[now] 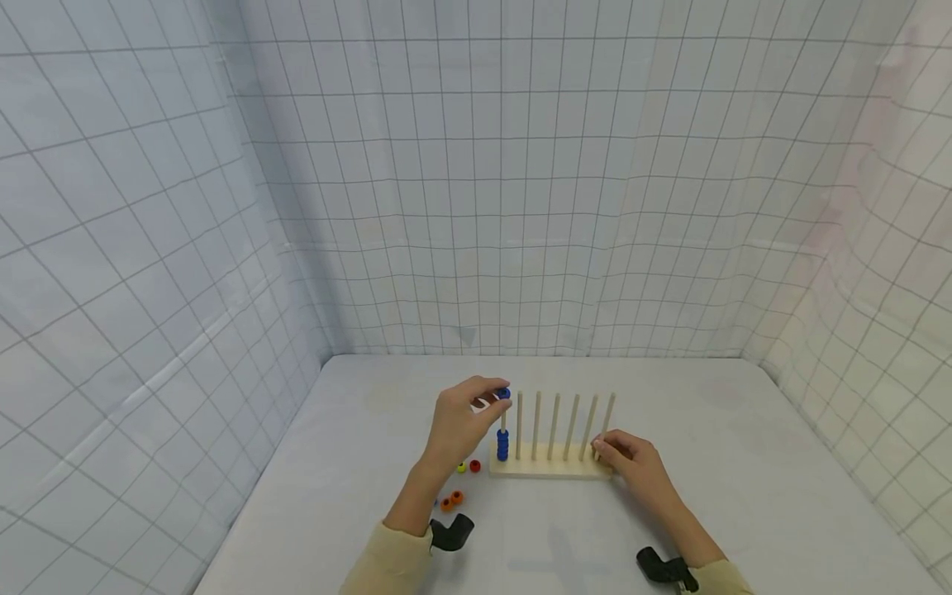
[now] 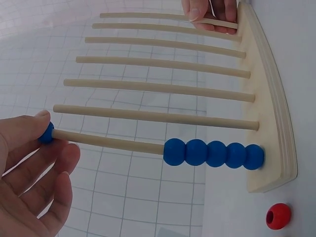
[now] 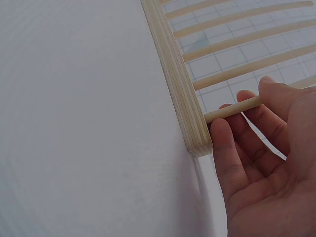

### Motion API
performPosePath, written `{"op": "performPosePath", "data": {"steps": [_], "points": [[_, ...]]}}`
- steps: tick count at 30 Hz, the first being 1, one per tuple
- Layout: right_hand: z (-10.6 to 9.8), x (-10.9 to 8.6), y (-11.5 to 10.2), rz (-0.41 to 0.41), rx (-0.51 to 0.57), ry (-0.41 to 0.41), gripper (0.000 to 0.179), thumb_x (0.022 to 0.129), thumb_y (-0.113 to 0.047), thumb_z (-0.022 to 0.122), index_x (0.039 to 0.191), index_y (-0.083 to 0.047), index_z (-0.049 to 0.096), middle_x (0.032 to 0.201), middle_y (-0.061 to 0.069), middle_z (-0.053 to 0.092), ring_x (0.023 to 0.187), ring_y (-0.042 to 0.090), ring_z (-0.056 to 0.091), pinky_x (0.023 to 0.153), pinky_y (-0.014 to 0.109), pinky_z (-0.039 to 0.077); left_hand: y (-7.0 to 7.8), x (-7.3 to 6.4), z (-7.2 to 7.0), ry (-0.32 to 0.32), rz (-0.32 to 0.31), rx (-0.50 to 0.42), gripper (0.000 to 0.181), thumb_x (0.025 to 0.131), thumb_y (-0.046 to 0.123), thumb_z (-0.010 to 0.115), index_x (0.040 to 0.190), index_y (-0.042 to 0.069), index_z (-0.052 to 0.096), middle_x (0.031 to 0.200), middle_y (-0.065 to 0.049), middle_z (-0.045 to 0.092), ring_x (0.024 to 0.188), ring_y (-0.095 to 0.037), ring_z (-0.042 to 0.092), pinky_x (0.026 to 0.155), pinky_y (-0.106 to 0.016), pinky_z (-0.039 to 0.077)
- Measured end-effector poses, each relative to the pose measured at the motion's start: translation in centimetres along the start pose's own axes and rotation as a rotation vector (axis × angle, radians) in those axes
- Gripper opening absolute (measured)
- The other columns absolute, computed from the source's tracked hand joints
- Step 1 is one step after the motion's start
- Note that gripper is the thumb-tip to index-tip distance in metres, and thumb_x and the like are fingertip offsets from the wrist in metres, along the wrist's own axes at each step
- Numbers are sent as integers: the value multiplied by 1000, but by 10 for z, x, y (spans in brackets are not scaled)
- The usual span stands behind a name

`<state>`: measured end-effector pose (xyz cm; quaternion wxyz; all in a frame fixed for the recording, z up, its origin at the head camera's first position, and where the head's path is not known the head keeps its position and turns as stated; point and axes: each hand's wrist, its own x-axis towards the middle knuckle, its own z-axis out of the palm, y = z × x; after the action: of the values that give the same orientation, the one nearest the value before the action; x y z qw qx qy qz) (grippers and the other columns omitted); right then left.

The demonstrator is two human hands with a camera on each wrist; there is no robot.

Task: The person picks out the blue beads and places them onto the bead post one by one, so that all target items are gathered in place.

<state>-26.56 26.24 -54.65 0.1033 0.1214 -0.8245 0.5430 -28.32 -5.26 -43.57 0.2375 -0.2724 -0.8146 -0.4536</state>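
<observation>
My left hand (image 1: pixel 459 423) pinches a blue bead (image 2: pixel 46 133) between thumb and fingertips, right at the tip of the leftmost peg of a wooden peg rack (image 1: pixel 549 473). Lower on that same peg, several blue beads (image 2: pixel 196 152) are stacked down to the base. The other pegs carry no beads. At the rack's opposite end, my right hand (image 1: pixel 641 469) holds the rightmost peg (image 3: pixel 237 107) close to the base, with thumb and fingers on either side of it.
Left of the rack a red bead (image 1: pixel 475 466) and a yellow bead (image 1: pixel 461 468) lie on the white table (image 1: pixel 714 438). Nearer, orange beads (image 1: pixel 457 497) lie beside my left forearm, which partly hides the loose beads. Gridded white curtains (image 1: pixel 506 207) enclose the table's back and sides.
</observation>
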Motion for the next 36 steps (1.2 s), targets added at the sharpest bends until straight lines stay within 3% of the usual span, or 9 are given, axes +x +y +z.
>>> {"op": "performPosePath", "data": {"steps": [8,17,28,36], "points": [[0,1,2,23,-11,-4,25,100,-32,65,99,-8,72,87,5,69,73,18,58,63,27,48,0,0,1,-11,-8,10,25,89,13,78,114,10,75,100,5,73,84,-7,66,74,-31,57],[1,1,2,14,-8,4,24,100,-30,65,99,-8,72,87,6,69,74,18,59,63,27,49,-1,-1,2,-14,-25,22,26,88,12,79,114,13,75,99,5,73,83,-6,65,73,-26,56],[0,1,3,12,-9,0,24,100,-31,65,99,-8,72,87,5,69,73,18,58,63,27,49,-1,-1,2,-33,-44,-2,25,89,11,78,114,8,74,100,2,73,83,-8,65,73,-25,56],[1,1,3,12,-11,-2,24,100,-31,65,99,-9,72,88,4,69,73,17,58,63,27,49,-3,-2,2,-39,-62,-19,25,89,13,79,113,13,75,100,2,73,82,-8,65,72,-25,56]]}}
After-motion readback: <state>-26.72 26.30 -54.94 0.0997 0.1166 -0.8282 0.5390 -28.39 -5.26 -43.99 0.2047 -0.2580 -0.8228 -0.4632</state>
